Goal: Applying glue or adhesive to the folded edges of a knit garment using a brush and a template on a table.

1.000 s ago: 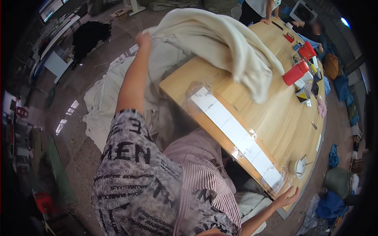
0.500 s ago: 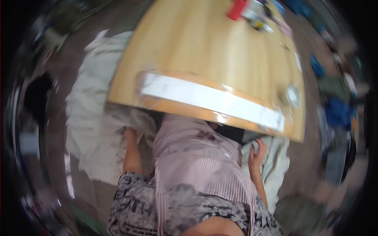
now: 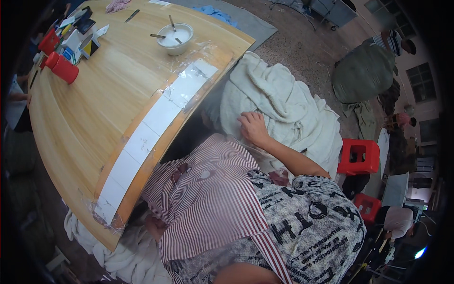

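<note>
My right hand [image 3: 254,128] rests on a pile of cream fleecy cloth [image 3: 279,94] to the right of the table. Its fingers are bent a little and slightly apart, and no fold shows gathered in them. My left hand [image 3: 153,227] is low beside the table's near left corner, close to more of the white fleecy cloth [image 3: 137,258]. Its fingers are mostly hidden. A striped apron [image 3: 208,203] covers my lap, partly under the table edge.
On the wooden table [image 3: 118,90] stand a white bowl [image 3: 176,49] with sticks in white paste, a red bottle [image 3: 61,67] and a box of small items. A taped white paper strip [image 3: 142,142] lines the near edge. Red stools [image 3: 357,156] and a green sack [image 3: 364,73] stand right.
The view has swung to the right, so the table now lies to the left. My right hand has moved forward onto the cloth pile. The left hand is now mostly hidden.
</note>
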The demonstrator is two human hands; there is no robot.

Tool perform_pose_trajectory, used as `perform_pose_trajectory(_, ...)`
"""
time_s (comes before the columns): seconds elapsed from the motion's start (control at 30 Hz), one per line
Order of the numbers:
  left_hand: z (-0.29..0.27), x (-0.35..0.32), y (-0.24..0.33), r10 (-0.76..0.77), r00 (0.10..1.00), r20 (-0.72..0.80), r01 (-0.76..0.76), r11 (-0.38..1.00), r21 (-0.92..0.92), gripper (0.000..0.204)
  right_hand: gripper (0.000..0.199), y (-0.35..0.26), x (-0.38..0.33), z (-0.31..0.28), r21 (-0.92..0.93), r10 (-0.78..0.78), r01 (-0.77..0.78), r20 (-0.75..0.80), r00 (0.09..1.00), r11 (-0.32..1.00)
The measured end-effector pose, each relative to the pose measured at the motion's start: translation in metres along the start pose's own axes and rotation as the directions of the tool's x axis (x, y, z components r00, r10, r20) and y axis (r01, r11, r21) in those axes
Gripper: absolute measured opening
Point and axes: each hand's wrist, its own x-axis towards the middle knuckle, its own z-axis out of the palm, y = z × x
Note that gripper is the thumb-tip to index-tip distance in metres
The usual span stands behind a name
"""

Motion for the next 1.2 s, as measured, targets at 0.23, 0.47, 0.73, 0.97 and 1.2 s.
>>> perform_pose_trajectory(0.23,0.069,-0.052,0.112,0.201,0.970,0.136,-0.229,0.944,0.238,0.014,0.042,0.082,0.035,-0.027,-0.103,0.375,-0.390,-0.140,0.917,0.915)
perform_pose_trajectory(0.47,0.190,-0.099,0.212,0.281,0.724,0.630,-0.525,0.817,0.240,0.020,0.023,0.042,0.112,-0.146,0.721,0.449,-0.091,-0.323,0.833,0.687)
perform_pose_trajectory(0.73,0.254,-0.096,0.234,0.342,0.563,0.752,-0.697,0.686,0.210,0.021,0.028,0.038,0.048,-0.073,0.049,0.086,-0.071,-0.492,0.866,0.996)
perform_pose_trajectory(0.97,0.233,-0.082,0.213,0.202,0.629,0.751,-0.551,0.797,0.247,0.020,0.033,0.030,-0.127,0.064,-0.175,0.144,-0.107,0.212,0.967,0.979)
perform_pose_trajectory(1.2,0.269,-0.089,0.224,0.319,0.525,0.789,-0.673,0.723,0.155,0.031,0.027,-0.039,0.009,-0.125,0.480,0.019,-0.131,0.230,0.973,0.867)
